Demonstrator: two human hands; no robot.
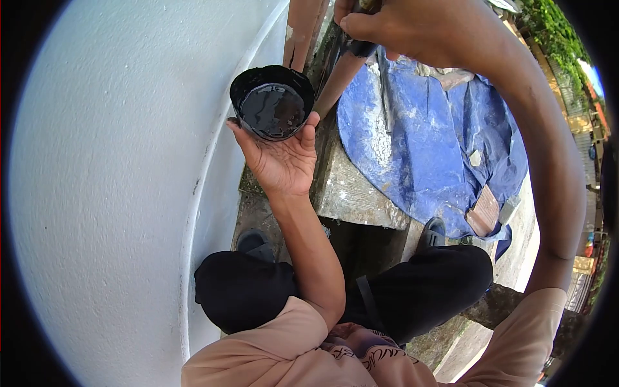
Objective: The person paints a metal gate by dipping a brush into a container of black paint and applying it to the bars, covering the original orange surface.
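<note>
A black cup (273, 103) with a ragged rim holds glossy black paint. My left hand (287, 158) cradles it from below, palm up, fingers and thumb around its side, next to the white wall. At the top edge, my right hand (387, 29) is closed on a paintbrush (362, 48), mostly hidden by the fingers; its black end shows just below them. That end overlaps a brownish-pink metal bar (340, 82) slanting down towards the cup. A second brownish-pink bar (303, 29) rises behind the cup.
A smooth white wall (116, 193) fills the left side. A paint-stained blue tarp (419, 142) lies on the right, with a brick (483, 211) on its edge. Worn concrete ledges (354, 187) border a dark gap (361, 248) between my feet. Greenery (558, 39) shows far right.
</note>
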